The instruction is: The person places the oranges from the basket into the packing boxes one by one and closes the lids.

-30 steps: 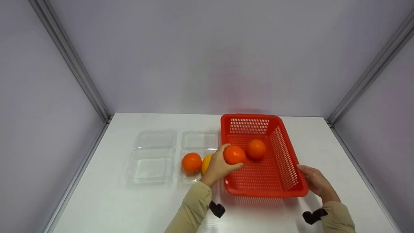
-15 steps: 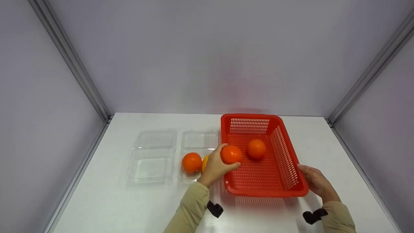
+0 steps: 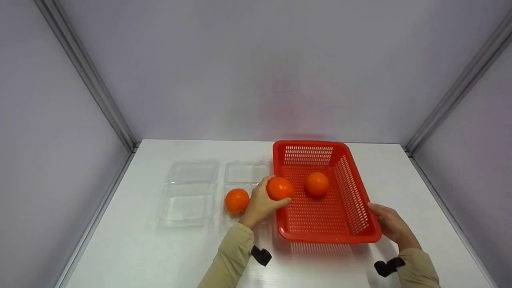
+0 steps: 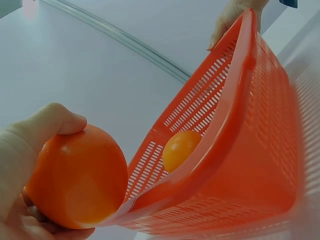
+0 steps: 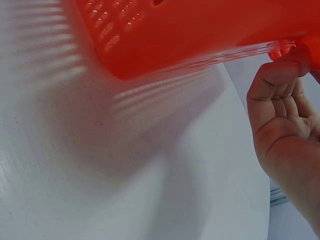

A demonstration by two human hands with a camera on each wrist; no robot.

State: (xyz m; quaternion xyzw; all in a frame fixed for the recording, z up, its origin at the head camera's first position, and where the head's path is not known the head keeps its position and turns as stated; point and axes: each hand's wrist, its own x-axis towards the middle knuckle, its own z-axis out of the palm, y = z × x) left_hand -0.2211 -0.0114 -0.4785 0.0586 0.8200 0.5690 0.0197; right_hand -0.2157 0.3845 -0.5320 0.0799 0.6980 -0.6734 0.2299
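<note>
My left hand [image 3: 261, 203] holds an orange [image 3: 280, 189] between thumb and fingers, over the left rim of the red plastic basket [image 3: 320, 224]. In the left wrist view the held orange [image 4: 80, 175] looms large beside the basket's wall [image 4: 220, 195]. A second orange [image 3: 317, 184] lies inside the basket. At the basket's right side, my right hand [image 3: 392, 224] pinches the rim; the right wrist view shows its fingers [image 5: 277, 75] curled at the edge. Left of my left hand, another orange [image 3: 237, 201] sits in a clear hinged plastic box [image 3: 245, 173], partly hidden by that hand.
A second clear plastic box [image 3: 190, 210] lies with its lid folded back on the left of the white table [image 3: 132, 248]. Pale panels with grey metal corner posts [image 3: 100, 92] enclose the table at the back and both sides.
My left hand has moved a little left with its orange, from over the basket's inside toward its left rim. A yellow fruit beside the box's orange is now hidden. The right hand stays put.
</note>
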